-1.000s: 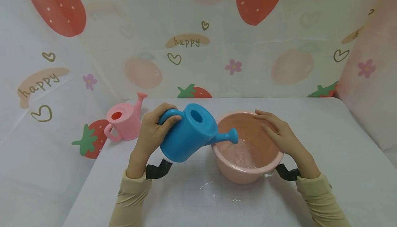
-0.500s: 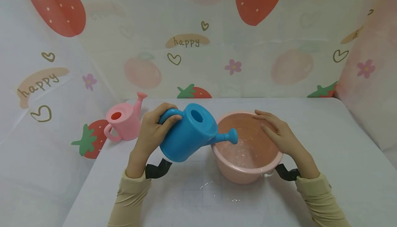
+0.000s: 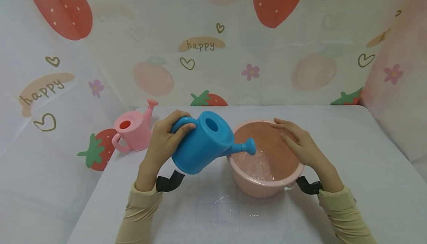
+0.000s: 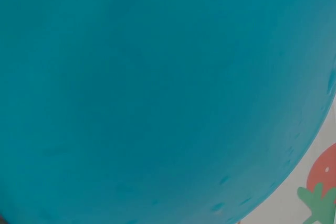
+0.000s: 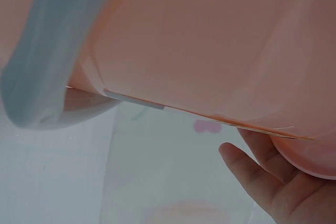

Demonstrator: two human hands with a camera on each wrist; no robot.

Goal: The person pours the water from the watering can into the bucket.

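Note:
My left hand (image 3: 166, 136) grips the handle of a blue watering can (image 3: 203, 147), thumb lying over the handle. The can is held up off the table and tilted to the right, its spout reaching over the near-left rim of a pink bucket (image 3: 255, 188). Glints of water show on the bucket's bottom; no distinct stream from the spout can be made out. My right hand (image 3: 301, 144) lies at the bucket's right rim with fingers extended over the opening. The blue can body (image 4: 157, 93) fills most of the left wrist view. Spread fingers appear beside the bucket wall (image 5: 210, 40) in the right wrist view.
A pink watering can (image 3: 133, 131) stands at the table's left edge, spout pointing up and back. Small water drops (image 3: 253, 215) dot the white tabletop (image 3: 200, 221) in front of the bucket. Printed cloth (image 3: 213, 70) hangs behind and at both sides.
Both hands, the blue watering can and the bucket keep their places. Only the glints on the water inside the bucket shift.

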